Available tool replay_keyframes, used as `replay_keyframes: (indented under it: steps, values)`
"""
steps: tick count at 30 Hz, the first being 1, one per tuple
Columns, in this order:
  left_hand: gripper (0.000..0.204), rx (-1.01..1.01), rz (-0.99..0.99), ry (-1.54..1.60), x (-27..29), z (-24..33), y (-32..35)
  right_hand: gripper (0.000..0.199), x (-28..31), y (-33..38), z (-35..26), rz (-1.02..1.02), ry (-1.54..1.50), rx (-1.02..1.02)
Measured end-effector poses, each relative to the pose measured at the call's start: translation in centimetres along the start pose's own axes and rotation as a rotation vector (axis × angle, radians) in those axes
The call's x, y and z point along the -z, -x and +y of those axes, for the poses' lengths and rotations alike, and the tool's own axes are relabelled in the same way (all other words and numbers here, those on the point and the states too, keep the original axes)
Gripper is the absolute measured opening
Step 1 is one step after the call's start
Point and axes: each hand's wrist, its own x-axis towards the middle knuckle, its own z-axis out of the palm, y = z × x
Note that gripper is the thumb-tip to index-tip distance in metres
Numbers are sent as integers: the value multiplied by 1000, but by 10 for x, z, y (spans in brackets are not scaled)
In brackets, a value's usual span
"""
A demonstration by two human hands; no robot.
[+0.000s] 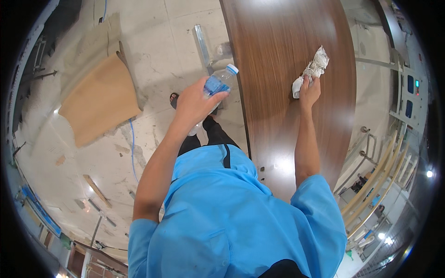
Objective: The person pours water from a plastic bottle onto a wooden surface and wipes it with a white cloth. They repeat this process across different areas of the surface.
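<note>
Left hand (194,103): fingers wrapped around a clear plastic bottle (215,86), just left of upper centre of the frame. Bottle tilted, its capped end toward the upper right, lower part emerging below the hand; cap (232,69) on. In view, the bottle lies over the floor, cap end at the surface's left edge.

Right hand (310,92): grasping the lower part of a crumpled white cloth or paper wad (317,65), right of upper centre; the wad extends above the fingers. It is seen against the surface; how firmly it presses there, cannot tell. Bottle and wad well apart.

Surface (273,51): dark brown wood grain, glossy, running from top edge down past the right forearm, with bright reflections at top and near the lower end.

Room: pale, stained floor (155,51); tan sheet (104,102) at left; metal bar (201,42) at upper centre; blue cord (133,143) below the sheet; light grey control panel (413,98) at right edge; long pale curved strips (376,178) at lower right.
</note>
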Motion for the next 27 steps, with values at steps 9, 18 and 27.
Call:
replay_keyframes:
  steps: [9, 18, 27]
  values:
    - [54, 307, -296, 746, -59, -5, -28, 26, 5, 37, -15, 155, 2, -21]
    - [47, 330, -122, 896, -91, 4, -23, 28, 9, 34, -17, 126, 14, -69]
    - [49, 323, -95, 929, -97, 1, -23, 28, 15, 33, -17, 73, 12, -59]
